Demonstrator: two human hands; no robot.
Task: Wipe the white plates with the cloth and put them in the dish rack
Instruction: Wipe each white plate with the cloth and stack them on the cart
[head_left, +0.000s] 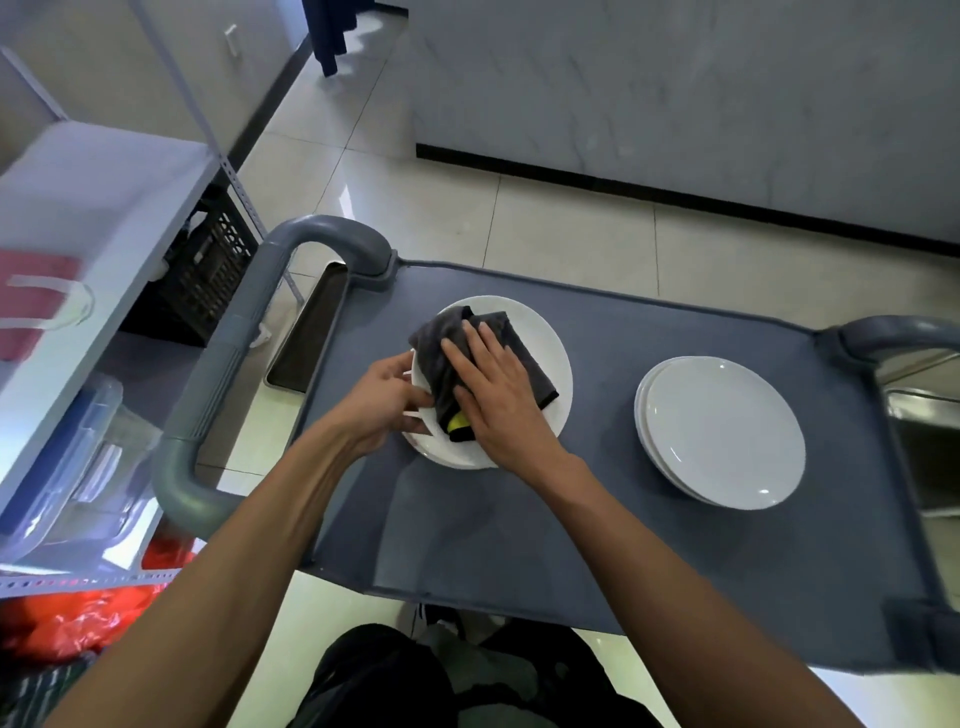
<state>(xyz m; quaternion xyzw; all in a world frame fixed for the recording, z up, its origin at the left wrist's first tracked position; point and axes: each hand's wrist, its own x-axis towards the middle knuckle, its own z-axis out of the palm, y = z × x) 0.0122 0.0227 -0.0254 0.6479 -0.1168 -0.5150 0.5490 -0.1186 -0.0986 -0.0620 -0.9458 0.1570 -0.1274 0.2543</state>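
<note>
A grey cart top (623, 519) spans the centre, with a tubular handle (249, 332) at its left end. A metal tray (306, 332) lies below that handle. Far left, a white shelf unit (130, 208) stands above a black crate (208, 270), a clear plastic bin (72, 467) and an orange bag (78, 618).

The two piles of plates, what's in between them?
Nothing. In the head view, only bare grey cart top lies between the left plates and the right plates.
</note>
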